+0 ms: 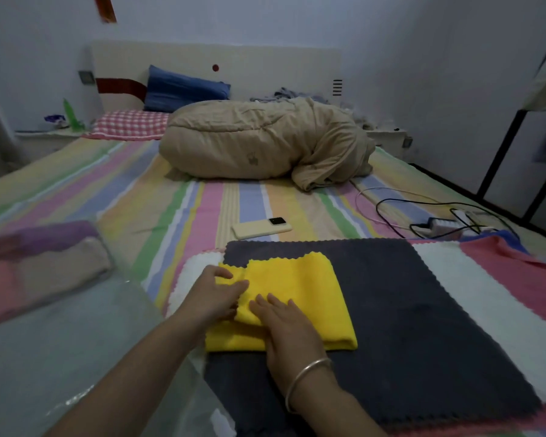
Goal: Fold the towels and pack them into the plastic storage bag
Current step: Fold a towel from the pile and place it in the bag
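1. Yellow towel (297, 288) sits mid-fold on top of the dark grey towel (423, 310), at 6 o'clock on the bed (202, 200), right in front of the person. Already doubled over, w/ the fold edge running along the near side.
2. Left hand (213, 293) is on the towel's left end, at about 9 o'clock of it. Fingers look curled around a bunched bit of fabric there, prob gripping it to flip that end over for the next fold.
3. Right hand (284, 329) lies flat on the near-left part, fingers straight and spread, pressing down. My guess: it's pinning the layers so they don't slide while the other hand pulls. Bangle (309, 376) on that wrist, fwiw.
4. Under the grey one there's a white towel (473, 298) and a pink towel (517, 272) fanned out toward 3 o'clock, all still flat, so plenty left to fold imo.
5. Plastic storage bag (60, 326) lies at 8–9 o'clock, just beside the pile, handy for dropping folded ones in. Inside, thru the clear film, looks like a few folded towels already: purple, beige, pinkish. Blurry tho, can't count them.
6. Further out: phone (260, 229) at 12 o'clock just past the pile, power strip (442, 227) w/ cables at 2 o'clock, tan duvet (259, 143) bundled near the pillows.
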A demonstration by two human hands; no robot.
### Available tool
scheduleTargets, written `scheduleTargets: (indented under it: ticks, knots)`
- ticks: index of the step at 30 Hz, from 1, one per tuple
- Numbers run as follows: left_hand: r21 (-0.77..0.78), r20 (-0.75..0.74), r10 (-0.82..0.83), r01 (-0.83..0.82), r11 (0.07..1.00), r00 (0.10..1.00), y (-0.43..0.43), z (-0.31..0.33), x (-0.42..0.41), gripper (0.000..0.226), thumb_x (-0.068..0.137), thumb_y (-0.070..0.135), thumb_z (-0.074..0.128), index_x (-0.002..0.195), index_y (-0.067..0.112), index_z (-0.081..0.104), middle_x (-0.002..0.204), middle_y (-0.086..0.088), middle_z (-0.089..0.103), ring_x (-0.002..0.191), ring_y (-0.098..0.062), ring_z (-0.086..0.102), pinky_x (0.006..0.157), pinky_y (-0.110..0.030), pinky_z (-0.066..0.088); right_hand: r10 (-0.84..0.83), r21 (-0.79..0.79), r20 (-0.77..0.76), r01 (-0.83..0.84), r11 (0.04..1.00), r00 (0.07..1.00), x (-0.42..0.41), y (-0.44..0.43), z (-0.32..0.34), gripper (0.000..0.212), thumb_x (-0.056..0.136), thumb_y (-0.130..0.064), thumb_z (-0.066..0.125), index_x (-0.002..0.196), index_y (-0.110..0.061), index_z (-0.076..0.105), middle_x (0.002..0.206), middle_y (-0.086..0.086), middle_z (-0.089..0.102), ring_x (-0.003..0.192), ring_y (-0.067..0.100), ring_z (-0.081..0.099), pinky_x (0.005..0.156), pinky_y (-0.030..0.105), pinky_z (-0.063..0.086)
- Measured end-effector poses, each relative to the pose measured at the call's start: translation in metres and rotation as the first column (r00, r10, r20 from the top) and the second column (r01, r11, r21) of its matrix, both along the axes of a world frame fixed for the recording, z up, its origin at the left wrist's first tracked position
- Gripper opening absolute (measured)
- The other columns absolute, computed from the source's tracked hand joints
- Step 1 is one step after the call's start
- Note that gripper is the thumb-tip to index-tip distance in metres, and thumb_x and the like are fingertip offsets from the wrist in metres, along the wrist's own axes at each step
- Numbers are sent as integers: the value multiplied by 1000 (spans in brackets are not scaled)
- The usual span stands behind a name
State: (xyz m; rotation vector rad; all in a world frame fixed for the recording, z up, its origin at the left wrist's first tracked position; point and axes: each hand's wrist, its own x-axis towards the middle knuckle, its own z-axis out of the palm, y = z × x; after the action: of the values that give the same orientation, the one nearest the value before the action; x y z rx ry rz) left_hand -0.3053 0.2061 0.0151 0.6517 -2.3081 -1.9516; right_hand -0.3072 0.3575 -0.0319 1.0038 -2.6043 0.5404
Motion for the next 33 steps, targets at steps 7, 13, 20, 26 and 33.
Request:
scheduleTargets:
  ticks: [7, 13, 20, 26, 33]
  knots:
    - [-368, -67, -224, 184, 911, 972, -5, -6, -1, 48, 87, 5, 58, 125, 34, 61, 120, -3, 59, 75, -14, 53, 68, -27, 45, 196, -179, 75, -180, 967, 978, 13, 13, 1, 47, 85, -20, 38, 126, -15, 61, 130, 0, 61, 125, 23, 53, 103, 47, 39]
    - [-478, -73, -243, 180, 860, 967, -23, -17, 13, 51, 93, 6, 54, 139, 27, 48, 144, 6, 42, 121, -10, 44, 102, -27, 38, -91, -309, 13, 90, 947, 996, -4, 48, 9, 39, 87, -38, 48, 116, -19, 66, 124, 0, 64, 122, 30, 55, 103, 46, 39]
    - [-349, -71, -158, 124, 929, 985, -28, -21, 3, 43, 95, 8, 55, 131, 30, 57, 138, 1, 44, 112, -19, 51, 91, -30, 46, -187, -311, 767, 610, 728, 614, -29, 79, 25, 55, 86, -38, 67, 133, -18, 47, 101, -4, 60, 97, 19, 57, 87, 37, 48]
    - [-308, -63, -166, 139, 941, 984, -29, -22, 0, 38, 93, 7, 58, 120, 32, 60, 133, 0, 48, 96, -10, 56, 79, -28, 51, -111, -261, 860, 615, 745, 499, -38, 64, 27, 59, 86, -36, 68, 134, -15, 43, 123, 4, 50, 103, 24, 54, 91, 43, 49]
    - [-912, -163, -225, -60, 405, 961, 50, 8, 7, 50, 94, 22, 50, 143, 24, 40, 159, -1, 19, 143, -21, 23, 112, -34, 25, -55, -435, 751, 555, 709, 658, -38, 104, 47, 47, 86, -20, 69, 129, -18, 52, 118, 4, 55, 100, 21, 54, 82, 35, 45]
